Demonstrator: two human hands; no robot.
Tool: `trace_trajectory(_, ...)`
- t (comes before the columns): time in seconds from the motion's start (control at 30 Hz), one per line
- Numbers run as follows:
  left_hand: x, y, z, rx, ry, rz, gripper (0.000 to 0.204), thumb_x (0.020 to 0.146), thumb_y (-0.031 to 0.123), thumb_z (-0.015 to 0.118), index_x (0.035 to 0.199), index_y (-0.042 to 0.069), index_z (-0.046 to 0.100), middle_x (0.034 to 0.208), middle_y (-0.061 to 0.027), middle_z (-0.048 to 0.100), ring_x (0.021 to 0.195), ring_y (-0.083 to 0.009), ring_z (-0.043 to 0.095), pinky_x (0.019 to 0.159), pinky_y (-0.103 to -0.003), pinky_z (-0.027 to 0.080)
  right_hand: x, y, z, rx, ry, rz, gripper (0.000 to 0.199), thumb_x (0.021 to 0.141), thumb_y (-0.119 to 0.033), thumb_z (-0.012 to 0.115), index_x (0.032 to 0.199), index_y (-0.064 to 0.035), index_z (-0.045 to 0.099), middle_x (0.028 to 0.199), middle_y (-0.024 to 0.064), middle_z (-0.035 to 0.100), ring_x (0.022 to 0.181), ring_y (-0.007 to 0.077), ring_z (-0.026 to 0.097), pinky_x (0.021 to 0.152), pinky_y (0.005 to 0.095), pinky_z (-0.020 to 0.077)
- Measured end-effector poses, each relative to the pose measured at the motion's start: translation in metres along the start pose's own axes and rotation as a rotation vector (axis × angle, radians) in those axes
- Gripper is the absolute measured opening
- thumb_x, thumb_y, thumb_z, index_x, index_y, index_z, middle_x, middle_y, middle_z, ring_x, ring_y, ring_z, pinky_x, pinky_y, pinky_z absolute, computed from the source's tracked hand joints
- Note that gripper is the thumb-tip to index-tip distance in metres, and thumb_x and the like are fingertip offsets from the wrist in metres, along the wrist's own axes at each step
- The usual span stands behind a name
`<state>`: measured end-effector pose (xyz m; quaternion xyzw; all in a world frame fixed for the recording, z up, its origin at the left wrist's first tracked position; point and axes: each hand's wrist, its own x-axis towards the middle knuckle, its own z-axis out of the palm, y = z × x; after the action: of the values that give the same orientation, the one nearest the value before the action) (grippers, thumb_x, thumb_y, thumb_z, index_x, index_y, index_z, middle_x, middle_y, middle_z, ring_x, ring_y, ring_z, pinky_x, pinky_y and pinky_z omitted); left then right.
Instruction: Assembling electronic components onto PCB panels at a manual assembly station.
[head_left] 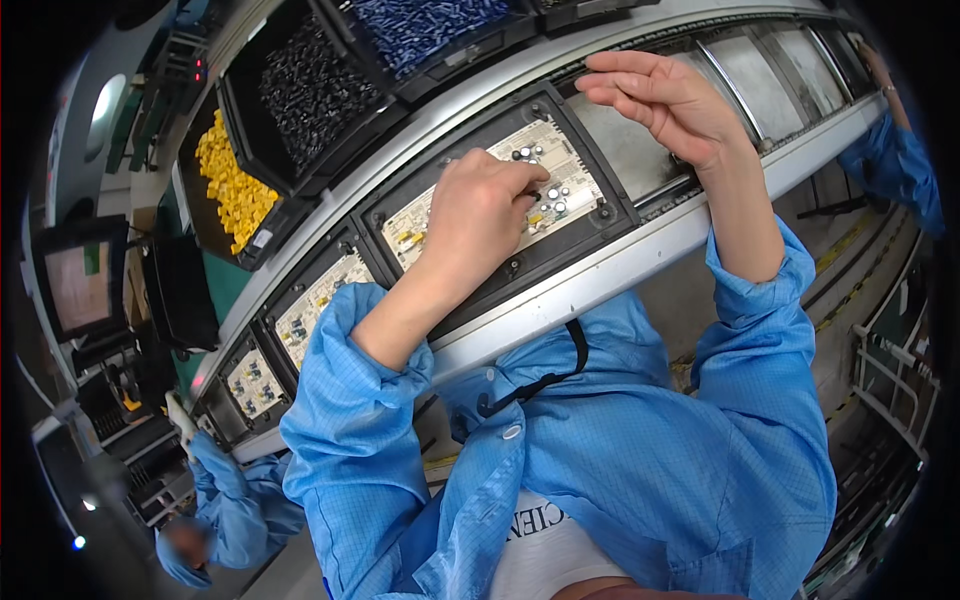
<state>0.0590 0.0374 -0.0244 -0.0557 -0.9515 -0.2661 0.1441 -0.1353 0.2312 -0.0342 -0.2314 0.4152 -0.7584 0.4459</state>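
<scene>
A pale printed circuit board sits in a black carrier frame on the conveyor, directly in front of the person. Silver-topped cylindrical capacitors stand on its right half, with small yellow components near them and more yellow at its left end.

The left hand is over the middle of the board, covering part of it. Its index finger and thumb are brought close together, pointing down among the components; whether they grip a part is hidden. The right hand is raised beyond the frame's right end, above the conveyor, its fingers loosely curved and close alongside one another. Whether anything small lies between them cannot be told.

A metal rail runs along the near side of the conveyor. Two more boards in black frames line up to the left. Past the far rail stand bins of yellow parts, black parts and blue parts. Farther left is a monitor; a co-worker in blue is at lower left.
</scene>
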Motion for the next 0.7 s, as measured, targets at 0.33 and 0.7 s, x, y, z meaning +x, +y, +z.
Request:
trace_trajectory(0.33, 0.009, 0.004, 0.003, 0.102, -0.011, 0.131, 0.025, 0.070, 0.002, 0.071, 0.093, 0.011, 0.070, 0.074, -0.0024, 0.064, 0.078, -0.0241, 0.058, 0.071, -0.037, 0.043, -0.006, 0.002, 0.001, 0.018, -0.016, -0.042, 0.039, 0.096, -0.006, 0.054, 0.130, 0.0110, 0.047, 0.122, 0.0266, 0.059, 0.106, 0.0254, 0.066, 0.086, 0.0248, 0.0591)
trace_trajectory(0.7, 0.012, 0.009, 0.008, 0.211, -0.037, 0.230, 0.026, 0.069, 0.001, 0.065, 0.094, 0.009, 0.067, 0.074, -0.0027, 0.064, 0.077, -0.0246, 0.057, 0.069, -0.037, 0.042, -0.004, 0.011, 0.008, 0.010, 0.004, -0.016, 0.022, 0.094, -0.011, 0.061, 0.111, 0.0026, 0.063, 0.097, 0.0121, 0.068, 0.080, 0.0125, 0.068, 0.072, 0.0207, 0.0586)
